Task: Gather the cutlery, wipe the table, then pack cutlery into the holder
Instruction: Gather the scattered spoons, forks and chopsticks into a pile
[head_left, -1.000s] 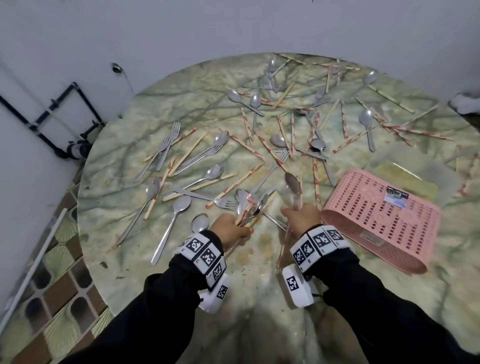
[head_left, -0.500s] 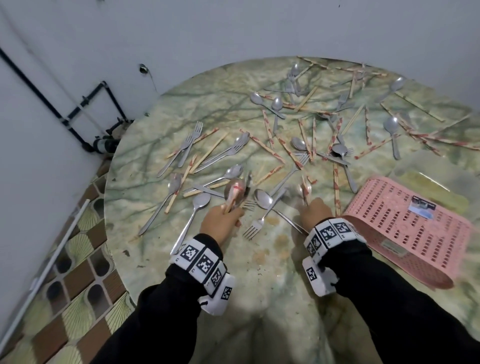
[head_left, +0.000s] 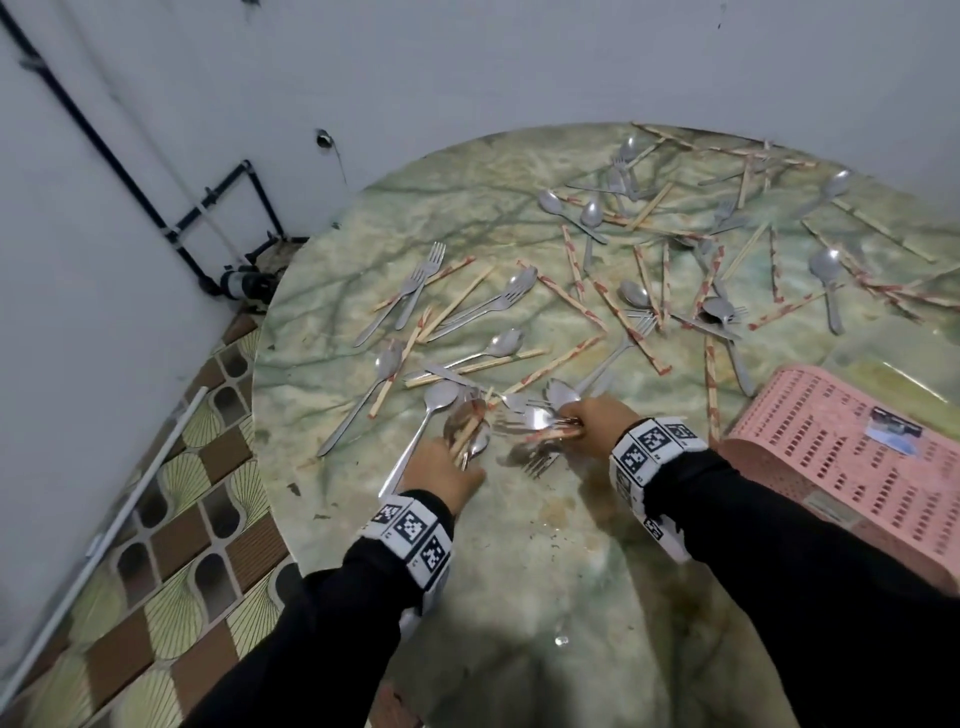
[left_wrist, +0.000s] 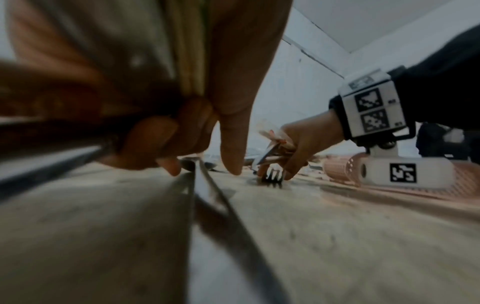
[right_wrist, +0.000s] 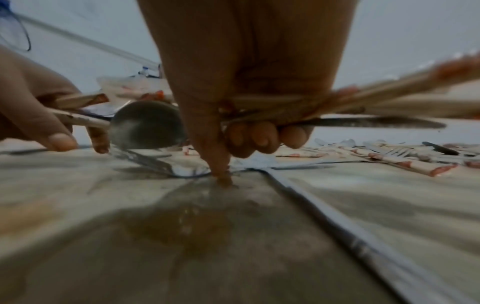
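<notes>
Steel spoons, forks and paper-wrapped chopsticks (head_left: 649, 291) lie scattered over the round green marble table (head_left: 363, 249). My left hand (head_left: 444, 470) grips a bundle of spoons and chopsticks (head_left: 467, 431) near the table's front; in the left wrist view its fingers (left_wrist: 166, 142) curl round the handles. My right hand (head_left: 597, 421) grips another bundle of forks, spoons and chopsticks (head_left: 540, 421), its index finger (right_wrist: 221, 170) pressing down onto the table beside a fork (head_left: 540, 460). The pink perforated holder (head_left: 841, 467) lies on its side to the right.
A brownish stain (head_left: 556, 514) marks the table between my forearms. A white wall (head_left: 467, 67) stands behind the table, with black pipes (head_left: 218, 208) at the left. Tiled floor (head_left: 156, 519) shows below the table's left edge.
Both hands have shifted left and lower onto the table, still gripping their bundles. The head view has swung left, so the pink holder now sits at the right edge.
</notes>
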